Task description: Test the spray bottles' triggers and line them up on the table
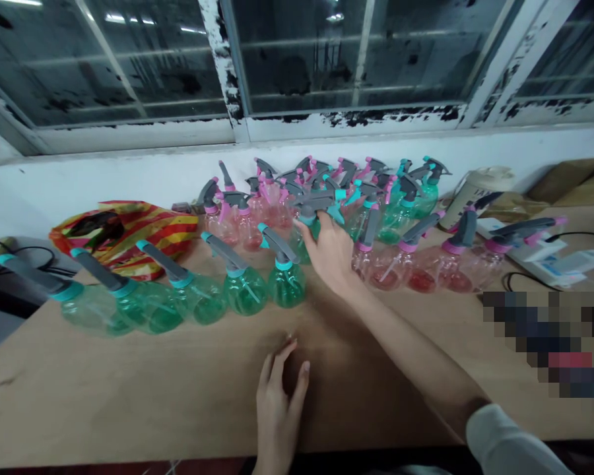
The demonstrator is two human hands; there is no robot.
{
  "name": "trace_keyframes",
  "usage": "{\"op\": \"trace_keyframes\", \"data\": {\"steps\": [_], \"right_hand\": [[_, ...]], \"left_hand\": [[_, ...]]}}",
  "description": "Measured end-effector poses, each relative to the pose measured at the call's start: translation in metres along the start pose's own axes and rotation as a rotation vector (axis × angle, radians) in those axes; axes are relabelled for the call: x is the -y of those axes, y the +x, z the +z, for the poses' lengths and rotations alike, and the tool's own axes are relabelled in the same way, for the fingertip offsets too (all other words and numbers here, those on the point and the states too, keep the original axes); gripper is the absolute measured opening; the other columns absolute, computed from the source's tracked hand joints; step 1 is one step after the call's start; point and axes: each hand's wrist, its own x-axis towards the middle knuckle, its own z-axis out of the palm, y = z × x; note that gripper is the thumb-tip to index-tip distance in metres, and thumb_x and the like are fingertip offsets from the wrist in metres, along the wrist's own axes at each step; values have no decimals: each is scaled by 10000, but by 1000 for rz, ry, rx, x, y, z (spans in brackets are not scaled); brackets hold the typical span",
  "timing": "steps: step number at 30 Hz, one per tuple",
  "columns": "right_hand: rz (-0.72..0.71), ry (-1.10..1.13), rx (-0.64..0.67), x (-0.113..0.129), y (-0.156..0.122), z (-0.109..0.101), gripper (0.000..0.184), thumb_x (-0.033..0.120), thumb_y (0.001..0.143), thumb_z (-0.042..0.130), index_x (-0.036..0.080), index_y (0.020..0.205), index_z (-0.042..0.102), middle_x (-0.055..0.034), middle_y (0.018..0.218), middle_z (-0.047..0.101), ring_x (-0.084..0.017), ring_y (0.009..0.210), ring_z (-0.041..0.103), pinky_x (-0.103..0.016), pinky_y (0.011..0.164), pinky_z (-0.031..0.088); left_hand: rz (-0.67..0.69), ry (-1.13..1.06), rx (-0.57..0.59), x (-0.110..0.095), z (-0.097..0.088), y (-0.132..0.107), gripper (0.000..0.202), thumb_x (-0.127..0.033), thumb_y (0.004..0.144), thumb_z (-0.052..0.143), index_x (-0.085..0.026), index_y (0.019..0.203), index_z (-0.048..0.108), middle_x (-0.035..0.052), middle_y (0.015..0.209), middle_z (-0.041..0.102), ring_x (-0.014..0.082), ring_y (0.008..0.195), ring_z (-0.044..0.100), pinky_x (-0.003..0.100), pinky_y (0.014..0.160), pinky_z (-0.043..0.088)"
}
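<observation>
The right hand [330, 254], the nearer, grips a green spray bottle [313, 199] (its grey head lies crosswise, nozzle rightward) beyond the left hand [280, 396], loosely open over the surface [178, 402].

Now it's green btls [286, 285] w/ grey-&-teal tops [229, 255] left, pink btls [422, 274] w/ grey-&-pink tops [423, 229] right, red-&-yellow striped bag [165, 231] far left, tan tbl. [129, 396] near, white wall [143, 173] far!

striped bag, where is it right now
In the head view, the striped bag lies on the table at left, just behind the row of green spray bottles.
</observation>
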Motion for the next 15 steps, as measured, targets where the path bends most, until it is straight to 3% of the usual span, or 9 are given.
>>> {"op": "trace_keyframes", "data": {"steps": [5, 9, 12, 15], "right_hand": [[-168, 190, -221, 12, 20, -50, 400, 442, 968, 476, 126, 1203, 548, -142, 1002, 697, -273, 896, 671, -360, 707, 491], [-270, 483, -275, -1, 3, -111, 372, 492, 949, 492, 207, 1184, 537, -56, 930, 668, -206, 825, 651, -326, 681, 498], [-298, 656, -152, -26, -28, -145, 322, 478, 923, 545, 230, 1127, 570, -28, 863, 640, -180, 747, 624, -307, 613, 496], [-333, 625, 135, -58, -62, -157, 217, 433, 893, 604, 222, 938, 622, -9, 747, 608, -156, 634, 579, -286, 534, 457]], "left_hand": [[-17, -16, -31, 0, 0, 0, 293, -383, 885, 575, -248, 1135, 646, 74, 1161, 700, 265, 1103, 654, 477, 959, 521], [-28, -38, -33, -5, -3, 2, 295, -415, 872, 590, -244, 1102, 662, 75, 1124, 712, 272, 1074, 664, 477, 945, 524], [-39, -101, -25, -17, -2, 2, 321, -437, 870, 602, -246, 1125, 651, 77, 1156, 696, 269, 1087, 653, 460, 945, 522], [-10, -178, -5, -33, 3, 0, 378, -450, 873, 604, -247, 1192, 614, 83, 1218, 663, 270, 1116, 635, 462, 978, 499]]}}
